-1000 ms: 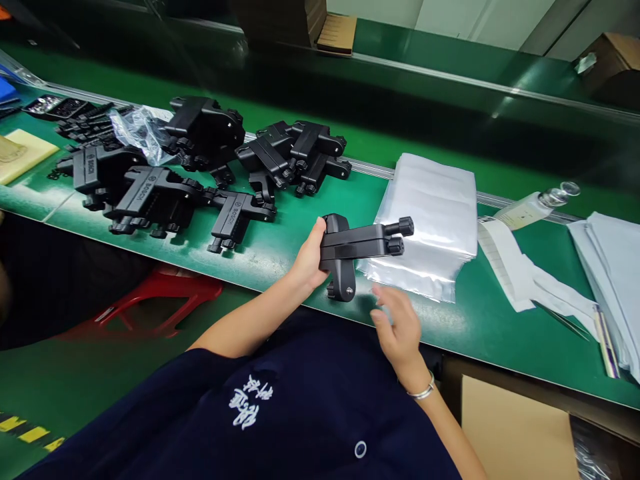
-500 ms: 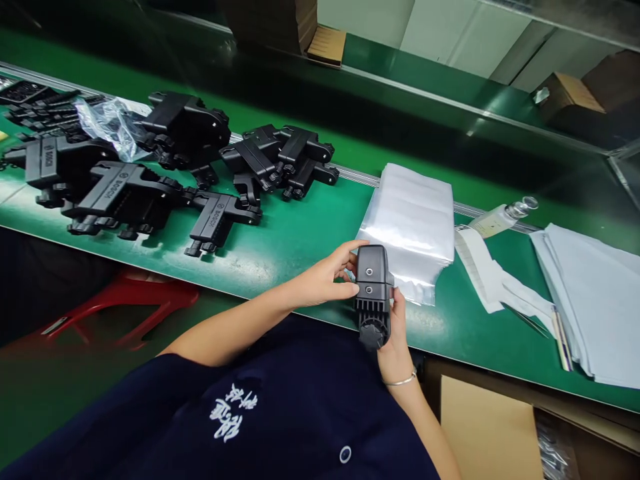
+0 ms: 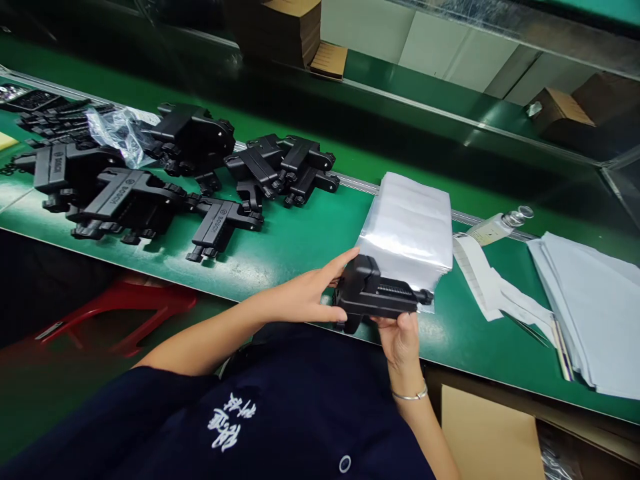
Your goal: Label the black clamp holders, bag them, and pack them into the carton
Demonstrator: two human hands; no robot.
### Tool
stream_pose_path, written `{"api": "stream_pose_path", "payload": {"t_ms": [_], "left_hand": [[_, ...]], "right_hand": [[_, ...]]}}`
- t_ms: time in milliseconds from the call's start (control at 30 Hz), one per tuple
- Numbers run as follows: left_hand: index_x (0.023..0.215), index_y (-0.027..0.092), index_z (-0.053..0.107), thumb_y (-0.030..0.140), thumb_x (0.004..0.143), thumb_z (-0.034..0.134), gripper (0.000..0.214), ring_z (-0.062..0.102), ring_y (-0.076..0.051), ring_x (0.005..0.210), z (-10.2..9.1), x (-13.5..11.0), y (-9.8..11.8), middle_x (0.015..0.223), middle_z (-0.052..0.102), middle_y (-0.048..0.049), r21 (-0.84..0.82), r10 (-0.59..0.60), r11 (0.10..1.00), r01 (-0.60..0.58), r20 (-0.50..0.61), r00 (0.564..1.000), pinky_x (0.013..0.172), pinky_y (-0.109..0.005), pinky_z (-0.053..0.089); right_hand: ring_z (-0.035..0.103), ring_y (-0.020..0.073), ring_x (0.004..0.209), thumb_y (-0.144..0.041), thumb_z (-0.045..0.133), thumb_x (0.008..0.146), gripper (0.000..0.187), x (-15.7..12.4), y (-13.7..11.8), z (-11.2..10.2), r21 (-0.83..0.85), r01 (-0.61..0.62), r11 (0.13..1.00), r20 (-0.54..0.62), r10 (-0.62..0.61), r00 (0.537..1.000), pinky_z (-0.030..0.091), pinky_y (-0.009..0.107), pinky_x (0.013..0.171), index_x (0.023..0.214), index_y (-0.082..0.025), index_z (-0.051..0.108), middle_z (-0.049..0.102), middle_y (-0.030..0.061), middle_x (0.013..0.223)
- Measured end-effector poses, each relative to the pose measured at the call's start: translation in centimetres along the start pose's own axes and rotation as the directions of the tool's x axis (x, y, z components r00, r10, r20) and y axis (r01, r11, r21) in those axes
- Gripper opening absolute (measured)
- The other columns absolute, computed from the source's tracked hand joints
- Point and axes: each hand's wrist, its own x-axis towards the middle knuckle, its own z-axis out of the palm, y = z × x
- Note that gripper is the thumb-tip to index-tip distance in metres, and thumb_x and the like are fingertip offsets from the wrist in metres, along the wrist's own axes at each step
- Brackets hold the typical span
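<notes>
Both hands hold a black plastic clamp bracket [image 3: 385,297] above the front edge of the green bench. My left hand [image 3: 320,292] is closed around its left end, thumb at the lower side and index finger along the top. My right hand [image 3: 401,333] grips it from below near the right end; some fingers are hidden behind it. The bracket lies sideways, with a knob pointing right. Just behind it is a stack of clear plastic bags [image 3: 410,223]. Similar brackets marked BOSCH [image 3: 217,223] lie to the left.
More black brackets [image 3: 125,197] are piled at the left, beside a crumpled plastic bag [image 3: 117,133]. To the right are a clear bottle [image 3: 493,230], paper strips [image 3: 477,273], pens [image 3: 563,347] and white sheets [image 3: 595,307]. A red stool [image 3: 120,310] stands below the bench; cardboard [image 3: 490,427] is lower right.
The bracket has turned from end-on and upright to lying sideways, its knob now at the right. My left hand has shifted slightly left and down, and my right hand has moved beneath the bracket.
</notes>
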Motion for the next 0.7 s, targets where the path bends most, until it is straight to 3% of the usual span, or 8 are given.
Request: {"api": "stream_pose_path", "payload": {"t_ms": [100, 167, 300, 400, 467, 533, 700], "left_hand": [[0.155, 0.028, 0.022, 0.032, 0.080, 0.071, 0.089, 0.050, -0.031, 0.132, -0.3, -1.4, -0.8, 0.150, 0.045, -0.0118, 0.062, 0.034, 0.998, -0.032, -0.021, 0.999, 0.113, -0.045, 0.037], [0.153, 0.029, 0.028, 0.031, 0.078, 0.074, 0.088, 0.052, -0.031, 0.131, -0.3, -1.8, -1.2, 0.149, 0.047, -0.0114, 0.018, 0.055, 0.998, -0.054, -0.050, 0.997, 0.113, -0.046, 0.037], [0.150, 0.030, 0.029, 0.031, 0.071, 0.083, 0.096, 0.059, -0.028, 0.122, -0.2, -1.7, -1.4, 0.137, 0.057, -0.0109, -0.292, -0.069, 0.956, 0.042, -0.082, 0.994, 0.104, -0.041, 0.047], [0.145, 0.024, 0.037, 0.050, 0.063, 0.087, 0.099, 0.068, -0.023, 0.100, 0.2, -1.5, -1.7, 0.116, 0.067, -0.0103, -0.616, -0.240, 0.768, 0.176, -0.022, 0.970, 0.082, -0.031, 0.055], [0.132, 0.019, 0.052, 0.061, 0.064, 0.083, 0.086, 0.068, -0.018, 0.084, 0.5, -1.4, -2.1, 0.101, 0.069, -0.0082, -0.744, -0.344, 0.615, 0.262, 0.046, 0.938, 0.071, -0.025, 0.055], [0.118, 0.016, 0.063, 0.064, 0.068, 0.079, 0.071, 0.067, -0.015, 0.078, 1.0, -1.3, -2.7, 0.096, 0.070, -0.0076, -0.808, -0.419, 0.497, 0.317, 0.097, 0.903, 0.067, -0.023, 0.055], [0.107, 0.015, 0.068, 0.059, 0.083, 0.068, 0.050, 0.067, -0.015, 0.075, 1.6, -1.2, -3.9, 0.092, 0.072, -0.0086, -0.850, -0.500, 0.379, 0.367, 0.145, 0.853, 0.066, -0.024, 0.054]], "right_hand": [[0.067, 0.0240, 0.100, -0.053, 0.086, 0.061, 0.069, -0.4, -0.9, -1.2, -0.132, 0.142, 0.981, 0.075, -0.133, 0.988, 0.055, 0.042, 0.093, 0.119, -0.027, 0.061, 0.069, 0.0065, 0.112], [0.066, 0.0242, 0.102, -0.052, 0.086, 0.063, 0.072, -0.6, -1.4, -1.4, -0.179, 0.154, 0.972, 0.139, -0.130, 0.982, 0.055, 0.041, 0.094, 0.125, -0.027, 0.059, 0.068, 0.0070, 0.113], [0.069, 0.0229, 0.094, -0.054, 0.082, 0.069, 0.082, -0.5, -2.7, -0.8, -0.133, 0.066, 0.989, 0.235, -0.033, 0.971, 0.060, 0.039, 0.083, 0.140, -0.029, 0.048, 0.070, 0.0057, 0.107], [0.070, 0.0201, 0.081, -0.052, 0.082, 0.070, 0.068, 0.0, -3.7, -0.2, -0.136, 0.040, 0.990, 0.230, -0.007, 0.973, 0.063, 0.032, 0.064, 0.127, -0.026, 0.058, 0.071, 0.0049, 0.098], [0.069, 0.0171, 0.067, -0.049, 0.082, 0.071, 0.050, 0.4, -4.0, 0.2, -0.182, 0.031, 0.983, 0.162, -0.001, 0.987, 0.061, 0.029, 0.056, 0.109, -0.022, 0.064, 0.071, 0.0027, 0.084], [0.067, 0.0160, 0.056, -0.051, 0.081, 0.071, 0.045, 0.6, -4.0, 0.6, -0.218, -0.003, 0.976, 0.093, 0.024, 0.995, 0.060, 0.028, 0.053, 0.098, -0.020, 0.063, 0.069, 0.0002, 0.071], [0.066, 0.0163, 0.050, -0.057, 0.081, 0.068, 0.049, 0.4, -3.4, 1.2, -0.249, -0.045, 0.968, 0.010, 0.049, 0.999, 0.057, 0.027, 0.050, 0.090, -0.019, 0.059, 0.068, -0.0004, 0.065]]}}
